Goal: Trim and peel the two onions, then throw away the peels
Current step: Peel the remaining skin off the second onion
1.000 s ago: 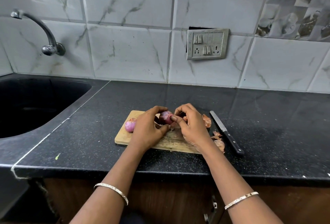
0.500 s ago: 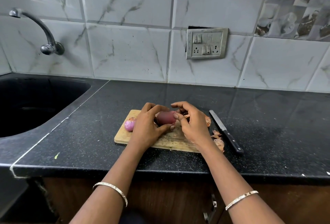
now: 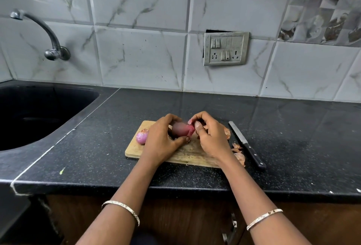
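Over the middle of the wooden cutting board [image 3: 134,152], both hands close round the held onion [image 3: 180,129], a purple one lifted just clear of the wood. The left hand [image 3: 162,141] grips it from nine o'clock, fingers curled over the top and thumb pressed up from beneath. The right hand [image 3: 213,139] comes in from three o'clock; its thumb [image 3: 197,125] and a fingertip pinch the onion's right end, where a pink flap of skin stands out. The other right fingers are curled in, and how they lie against the skin I cannot tell.

A second onion [image 3: 141,137], pinkish and glossy, rests on the board at nine o'clock from the held onion, partly hidden by the left hand. Dry brown peels [image 3: 239,155] lie around the board's right edge, at three to four o'clock, some behind the right wrist. Just beyond them a knife [image 3: 247,146] lies on the black counter [image 3: 293,137], blade toward eleven o'clock, dark handle toward five.

Far off at nine o'clock a dark sink [image 3: 86,96] is set into the counter, with a metal tap [image 3: 48,35] on the tiled wall above it. A switch and socket plate [image 3: 226,48] sits on the wall at twelve o'clock. Each wrist wears a thin bracelet [image 3: 125,208].
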`<state>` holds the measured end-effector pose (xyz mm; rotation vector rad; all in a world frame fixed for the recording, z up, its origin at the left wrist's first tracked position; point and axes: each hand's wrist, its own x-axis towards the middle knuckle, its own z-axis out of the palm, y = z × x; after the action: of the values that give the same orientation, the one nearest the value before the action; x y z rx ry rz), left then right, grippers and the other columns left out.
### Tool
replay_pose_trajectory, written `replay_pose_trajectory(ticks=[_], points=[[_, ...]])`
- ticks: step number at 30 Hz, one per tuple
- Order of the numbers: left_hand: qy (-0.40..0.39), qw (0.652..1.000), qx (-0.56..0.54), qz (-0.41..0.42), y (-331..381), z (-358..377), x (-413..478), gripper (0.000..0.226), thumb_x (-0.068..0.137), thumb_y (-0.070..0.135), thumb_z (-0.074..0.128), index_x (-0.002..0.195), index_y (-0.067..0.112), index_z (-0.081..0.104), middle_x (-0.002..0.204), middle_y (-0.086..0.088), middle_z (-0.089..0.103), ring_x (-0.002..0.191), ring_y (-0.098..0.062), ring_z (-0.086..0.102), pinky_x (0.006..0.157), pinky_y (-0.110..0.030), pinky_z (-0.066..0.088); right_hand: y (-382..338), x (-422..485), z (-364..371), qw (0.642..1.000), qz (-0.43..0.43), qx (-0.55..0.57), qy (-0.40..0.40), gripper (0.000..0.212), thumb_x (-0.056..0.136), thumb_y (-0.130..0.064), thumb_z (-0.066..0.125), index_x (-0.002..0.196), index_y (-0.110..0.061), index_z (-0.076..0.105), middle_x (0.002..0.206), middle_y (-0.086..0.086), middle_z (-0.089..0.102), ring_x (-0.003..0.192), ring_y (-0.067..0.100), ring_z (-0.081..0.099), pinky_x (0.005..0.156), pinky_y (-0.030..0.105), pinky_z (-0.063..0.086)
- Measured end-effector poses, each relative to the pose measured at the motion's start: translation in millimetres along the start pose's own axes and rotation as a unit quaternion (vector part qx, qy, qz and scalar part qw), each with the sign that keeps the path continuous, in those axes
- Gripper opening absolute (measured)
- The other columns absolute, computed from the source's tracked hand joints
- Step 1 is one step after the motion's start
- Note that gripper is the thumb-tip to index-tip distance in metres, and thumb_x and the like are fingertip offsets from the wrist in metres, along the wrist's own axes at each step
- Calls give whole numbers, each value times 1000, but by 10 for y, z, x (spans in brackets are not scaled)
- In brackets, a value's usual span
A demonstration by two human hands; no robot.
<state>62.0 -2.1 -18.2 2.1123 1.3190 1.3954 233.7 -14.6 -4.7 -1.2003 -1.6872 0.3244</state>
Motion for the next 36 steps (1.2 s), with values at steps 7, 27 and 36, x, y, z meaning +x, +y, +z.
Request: replay_pose_trajectory(ticks=[7, 27, 36], points=[[11, 1000, 8, 4, -32, -10, 9, 45, 71, 22, 87, 113, 29, 72, 101, 2, 60, 83, -16, 64, 80, -40, 57, -47, -15, -18, 998, -41, -3, -43, 28, 83, -30, 74, 108, -21, 67, 102, -9, 70, 96, 6, 65, 75, 20, 53], [-5, 1000, 15, 11, 34, -42, -9, 50, 68, 40, 91, 114, 35, 71, 100, 9, 69, 81, -2, 65, 72, -8, 48, 70, 28, 47, 998, -50, -10, -24, 17, 95, -9, 60, 90, -24, 54, 83, -10, 57, 81, 15, 54, 74, 31, 44], [-14, 999, 10, -33, 57, -49, -4, 63, 57, 59, 87, 107, 27, 68, 98, 14, 70, 70, -2, 67, 61, -10, 47, 35, -5, 8, 1000, -4, 27, 14, 9, 95, -12, 65, 93, -20, 61, 85, -7, 65, 84, 10, 62, 74, 22, 47]])
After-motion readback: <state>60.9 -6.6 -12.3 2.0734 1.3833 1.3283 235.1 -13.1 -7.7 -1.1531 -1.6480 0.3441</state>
